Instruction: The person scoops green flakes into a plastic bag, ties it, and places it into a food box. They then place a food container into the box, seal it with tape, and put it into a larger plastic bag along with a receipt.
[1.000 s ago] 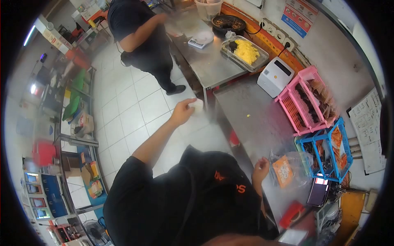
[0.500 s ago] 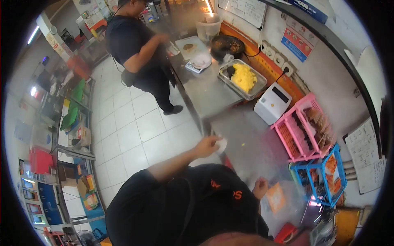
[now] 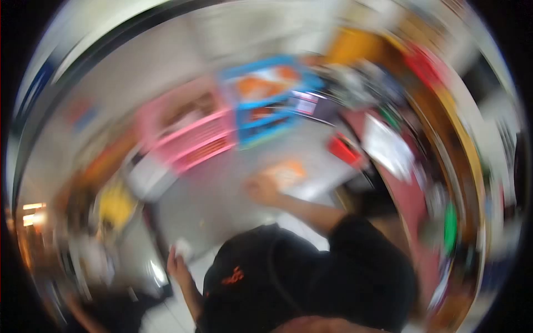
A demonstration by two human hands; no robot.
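Heavy blur covers the whole view. At the lower left, my left hand (image 3: 176, 265) is closed on a small white piece (image 3: 182, 248) that looks like tissue or cloth. My right hand (image 3: 264, 188) reaches over the steel counter (image 3: 205, 194), at the left end of an orange-and-white flat packet (image 3: 287, 173). Whether its fingers touch or grip the packet is smeared by motion.
Pink (image 3: 189, 130) and blue (image 3: 264, 102) tiered baskets stand behind the counter. Nearby are a dark phone-like device (image 3: 315, 106), a red object (image 3: 345, 150), a white machine (image 3: 149, 175) and yellow food (image 3: 115, 205). A co-worker's arm (image 3: 83, 313) shows lower left.
My view has swung to the right, toward the baskets and the counter's right end. My right hand has come to the orange packet. The white piece is still in my left hand.
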